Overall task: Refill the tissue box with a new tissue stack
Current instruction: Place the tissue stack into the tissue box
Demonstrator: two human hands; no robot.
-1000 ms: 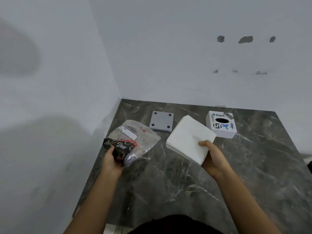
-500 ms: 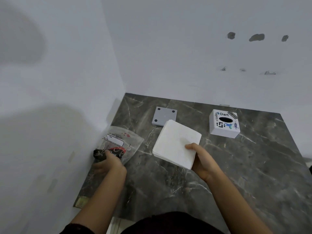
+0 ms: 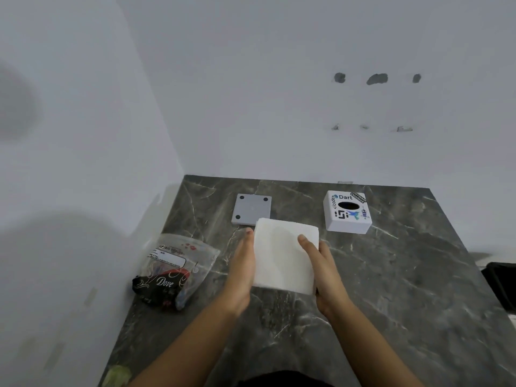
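Note:
A white tissue stack (image 3: pixel 282 254) is held over the dark marble counter (image 3: pixel 391 289) between both hands. My left hand (image 3: pixel 241 270) presses flat against its left edge. My right hand (image 3: pixel 324 270) grips its right edge, thumb on top. The white tissue box (image 3: pixel 347 212), covered in stickers with a dark oval slot on top, stands at the back right, apart from the stack. A grey square base plate (image 3: pixel 252 209) with dark corner dots lies at the back, just beyond the stack.
A clear plastic packaging bag (image 3: pixel 176 268) with a black printed end lies on the counter at the left, near the wall. A dark object (image 3: pixel 499 286) sits off the counter's right edge. White walls close the left and back sides.
My left hand let go of the plastic bag, which now lies on the counter, and came over to the stack's left edge. The stack was turned square and is now held by both hands.

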